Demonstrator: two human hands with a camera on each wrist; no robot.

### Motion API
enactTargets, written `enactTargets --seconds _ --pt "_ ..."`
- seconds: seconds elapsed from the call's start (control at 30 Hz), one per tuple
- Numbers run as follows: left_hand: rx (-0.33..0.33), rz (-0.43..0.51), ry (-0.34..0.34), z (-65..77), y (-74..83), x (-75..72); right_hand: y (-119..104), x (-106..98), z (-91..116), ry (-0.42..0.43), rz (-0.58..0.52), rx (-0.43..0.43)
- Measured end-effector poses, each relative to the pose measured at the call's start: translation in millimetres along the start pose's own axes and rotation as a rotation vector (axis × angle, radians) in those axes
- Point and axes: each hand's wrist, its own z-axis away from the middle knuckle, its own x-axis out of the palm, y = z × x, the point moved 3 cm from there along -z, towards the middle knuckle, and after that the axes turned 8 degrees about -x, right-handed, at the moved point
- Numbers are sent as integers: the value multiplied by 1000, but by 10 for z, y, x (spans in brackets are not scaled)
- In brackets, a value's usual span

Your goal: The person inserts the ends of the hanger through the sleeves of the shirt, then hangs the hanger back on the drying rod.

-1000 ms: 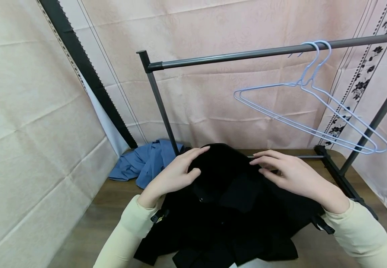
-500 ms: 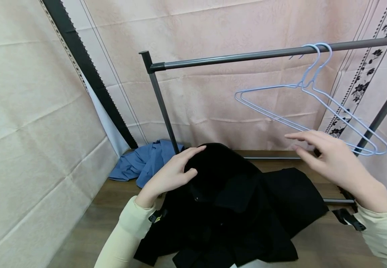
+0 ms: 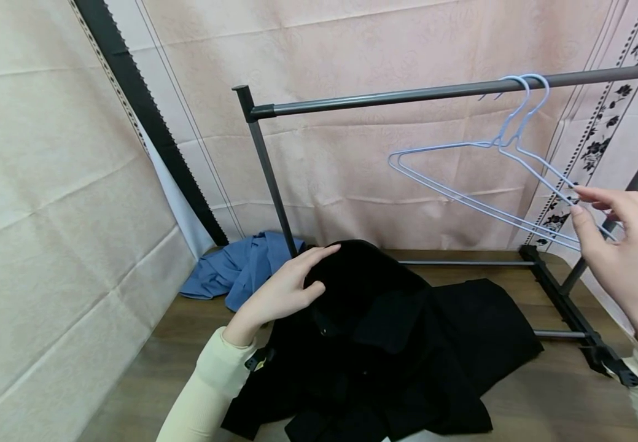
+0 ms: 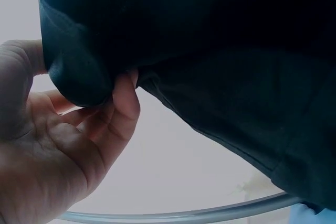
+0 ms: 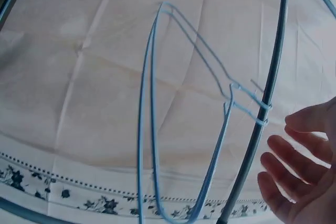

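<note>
At six o'clock in the head view, a rumpled black garment (image 3: 385,356) lies in a spread heap on the wooden tabletop (image 3: 142,374), its raised part up toward the centre. The left hand (image 3: 282,285), at seven o'clock, grips that raised edge; its wrist view shows the fingers bent under the dark cloth (the fingertips are partly hidden by it).

Out at three o'clock, the right hand (image 3: 630,239) is held with thumb and fingers wide apart and grasps nothing. From the head it overlaps the lower right ends of two pale blue hangers (image 3: 498,142), but the right wrist view shows space between its fingertips and the wires.

Both hangers hang side by side toward two o'clock, hooked over a dark metal rail (image 3: 379,99) that runs from eleven to two o'clock. Beneath the rail's left end a slanting post (image 3: 270,178) comes down beside a crumpled blue cloth (image 3: 241,264) at eight o'clock. Behind everything, from ten round to two, hangs pale creased fabric (image 3: 352,49) with a black floral band (image 3: 595,150) near two o'clock.
</note>
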Motion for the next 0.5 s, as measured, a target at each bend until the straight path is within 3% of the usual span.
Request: enactTargets --seconds 0.1,0.27,0.5 --pt "-13 3 -5 3 -24 7 81 10 31 -2 -5 47" --pt "-7 4 -3 0 -61 21 198 53 62 -75 16 137" --pt "-1 7 -6 6 -83 40 350 100 85 -177 82 173"
